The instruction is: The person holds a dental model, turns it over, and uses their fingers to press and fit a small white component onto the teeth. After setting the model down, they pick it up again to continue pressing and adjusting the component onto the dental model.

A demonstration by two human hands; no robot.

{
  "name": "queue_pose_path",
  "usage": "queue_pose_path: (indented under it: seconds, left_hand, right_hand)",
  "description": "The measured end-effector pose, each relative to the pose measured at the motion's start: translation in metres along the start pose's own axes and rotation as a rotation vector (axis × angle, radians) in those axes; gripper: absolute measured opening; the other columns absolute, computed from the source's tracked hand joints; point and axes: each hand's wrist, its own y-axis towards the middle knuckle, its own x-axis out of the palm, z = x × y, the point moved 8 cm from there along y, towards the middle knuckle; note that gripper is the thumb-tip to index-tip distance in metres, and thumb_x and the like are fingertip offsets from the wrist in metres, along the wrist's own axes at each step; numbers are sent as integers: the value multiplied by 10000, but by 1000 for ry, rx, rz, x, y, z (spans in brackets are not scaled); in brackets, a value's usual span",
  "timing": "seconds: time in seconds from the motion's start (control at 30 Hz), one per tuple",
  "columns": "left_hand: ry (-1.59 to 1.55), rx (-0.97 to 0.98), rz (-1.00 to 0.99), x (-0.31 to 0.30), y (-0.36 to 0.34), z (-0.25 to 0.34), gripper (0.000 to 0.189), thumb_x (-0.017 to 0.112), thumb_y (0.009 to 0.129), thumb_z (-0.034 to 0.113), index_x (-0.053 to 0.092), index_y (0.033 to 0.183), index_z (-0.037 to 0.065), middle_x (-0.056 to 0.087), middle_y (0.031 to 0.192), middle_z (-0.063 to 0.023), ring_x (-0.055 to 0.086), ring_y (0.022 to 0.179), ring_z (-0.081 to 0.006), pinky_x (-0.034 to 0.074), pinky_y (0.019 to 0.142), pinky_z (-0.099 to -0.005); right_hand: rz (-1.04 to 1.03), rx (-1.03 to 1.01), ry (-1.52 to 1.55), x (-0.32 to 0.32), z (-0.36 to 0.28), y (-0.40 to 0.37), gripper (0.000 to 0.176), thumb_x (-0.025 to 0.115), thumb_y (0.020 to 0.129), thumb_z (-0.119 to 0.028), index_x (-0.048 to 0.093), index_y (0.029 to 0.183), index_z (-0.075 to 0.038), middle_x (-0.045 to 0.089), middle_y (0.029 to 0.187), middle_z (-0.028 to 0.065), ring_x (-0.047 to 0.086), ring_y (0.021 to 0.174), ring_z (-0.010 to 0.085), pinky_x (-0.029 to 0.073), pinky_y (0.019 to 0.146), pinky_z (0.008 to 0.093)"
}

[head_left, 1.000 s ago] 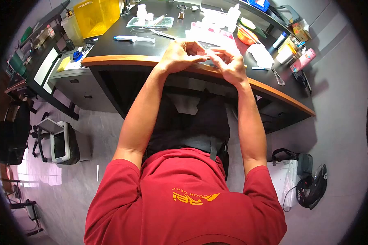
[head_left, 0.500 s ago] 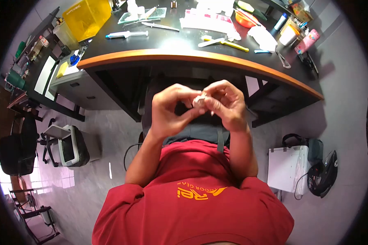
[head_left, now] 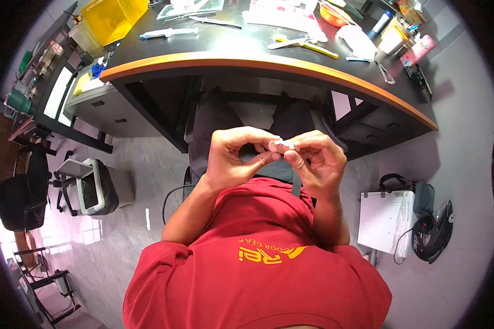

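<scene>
Between the fingertips of both hands, above my lap, is a small pale lump [head_left: 280, 146] with an uneven outline. Its exact kind is too small to make out. My left hand [head_left: 233, 156] pinches its left side with thumb and fingers. From the other side my right hand [head_left: 321, 162] is closed at the lump's right end, its fingers bent and fingertips touching it. Parts of the lump are hidden behind the fingertips.
A dark desk with an orange-brown front edge [head_left: 258, 61] stands ahead. On it lie a syringe [head_left: 169, 33], a yellow-handled tool [head_left: 318, 50], tweezers [head_left: 217, 22] and an orange bowl [head_left: 335, 15]. A bin [head_left: 96, 186] stands left; a white case [head_left: 387, 219] stands right.
Both hands have shifted slightly lower and to the right in view with the pale lump, which shows more of its length. The desk sits higher in view, and my legs show more.
</scene>
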Motion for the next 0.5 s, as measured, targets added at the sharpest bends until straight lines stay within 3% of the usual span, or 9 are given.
queue_pose_path:
  seconds: [0.33, 0.43, 0.5]
  left_hand:
    - [-221, -128, -8, 4, -3, -9, 224, 768, 837, -95, 708, 1050, -57, 741, 1054, -163, 690, 938, -157, 545, 813, -283]
    - [-248, -77, -21, 6, -2, -4, 243, 788, 812, -93, 717, 1041, -48, 736, 1037, -167, 687, 921, -175, 537, 794, -288]
    - [-125, 10, -23, 4, 3, 4, 286, 839, 758, -53, 742, 1025, -18, 751, 994, -124, 681, 869, -151, 528, 749, -282]
  right_hand:
    - [-51, -107, -161, 2, -16, 2, 157, 715, 882, 99, 654, 1017, 47, 687, 1004, 149, 707, 891, 152, 604, 725, 243]
    - [-16, 59, 85, 0, -4, 0, 183, 701, 882, 119, 641, 1039, 47, 689, 1009, 150, 709, 890, 158, 597, 790, 261]
    - [-31, 172, 222, 0, 7, -4, 197, 699, 906, 80, 619, 1079, 31, 699, 1025, 143, 708, 910, 160, 577, 762, 258]
